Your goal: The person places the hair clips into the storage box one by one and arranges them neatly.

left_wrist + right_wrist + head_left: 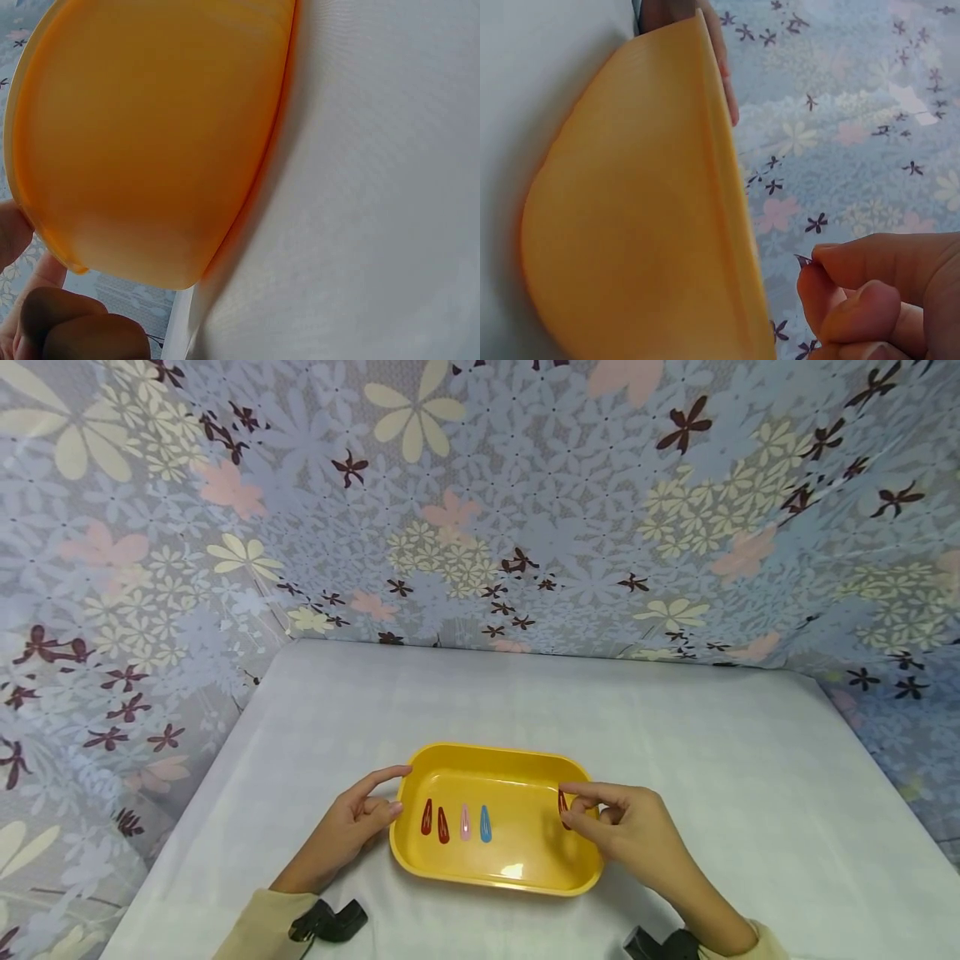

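A yellow tray (pixel 517 881) sits on the white cloth, with two dark red snap hair clips (pixel 427 817), a pink hair clip (pixel 465 822) and a blue hair clip (pixel 486 824) lying in a row in its left half. Over the tray's right end, my right hand (pixel 626 818) pinches another dark red hair clip (pixel 563 808) between thumb and forefinger. In the right wrist view only a small tip of that clip (pixel 804 261) shows above the tray's rim. My left hand (pixel 352 818) touches the tray's left rim with forefinger and thumb, its other fingers curled inward.
A white cloth (pixel 712 752) covers the table under the tray. Flowered fabric (pixel 525 510) hangs behind and at both sides. Black wrist devices (pixel 330 922) are strapped near both hands.
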A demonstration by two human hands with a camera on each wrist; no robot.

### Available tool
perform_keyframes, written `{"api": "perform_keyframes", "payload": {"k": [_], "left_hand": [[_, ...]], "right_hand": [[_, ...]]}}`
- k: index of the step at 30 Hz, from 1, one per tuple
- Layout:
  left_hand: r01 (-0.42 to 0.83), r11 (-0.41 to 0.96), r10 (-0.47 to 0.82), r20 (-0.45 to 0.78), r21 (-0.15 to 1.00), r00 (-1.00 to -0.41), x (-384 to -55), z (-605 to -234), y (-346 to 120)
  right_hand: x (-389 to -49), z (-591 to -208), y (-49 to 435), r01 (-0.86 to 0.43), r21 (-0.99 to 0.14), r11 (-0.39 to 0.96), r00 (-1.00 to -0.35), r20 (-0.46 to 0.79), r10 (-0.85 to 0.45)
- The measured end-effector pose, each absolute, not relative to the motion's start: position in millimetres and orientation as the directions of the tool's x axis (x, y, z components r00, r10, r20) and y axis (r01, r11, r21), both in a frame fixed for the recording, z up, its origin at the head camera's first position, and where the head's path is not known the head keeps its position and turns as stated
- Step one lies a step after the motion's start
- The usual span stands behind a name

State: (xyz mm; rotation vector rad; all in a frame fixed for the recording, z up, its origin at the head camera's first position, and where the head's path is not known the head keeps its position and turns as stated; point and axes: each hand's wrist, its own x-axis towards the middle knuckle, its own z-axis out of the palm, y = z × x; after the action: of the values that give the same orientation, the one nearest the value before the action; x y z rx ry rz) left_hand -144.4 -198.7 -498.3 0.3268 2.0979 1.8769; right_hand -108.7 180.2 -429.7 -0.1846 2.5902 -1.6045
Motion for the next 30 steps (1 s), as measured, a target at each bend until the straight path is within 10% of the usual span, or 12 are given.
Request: {"api": "perform_keyframes", "payload": {"k": [30], "left_hand": [[-0.064,0.121,0.355,-0.103,0.991,-0.929,-144.4,-496.5,-198.9]], "right_hand": [[-122.8,-434.5,135.1,-0.132,-0.828,0.545,-0.976,0.013,-0.216]]}}
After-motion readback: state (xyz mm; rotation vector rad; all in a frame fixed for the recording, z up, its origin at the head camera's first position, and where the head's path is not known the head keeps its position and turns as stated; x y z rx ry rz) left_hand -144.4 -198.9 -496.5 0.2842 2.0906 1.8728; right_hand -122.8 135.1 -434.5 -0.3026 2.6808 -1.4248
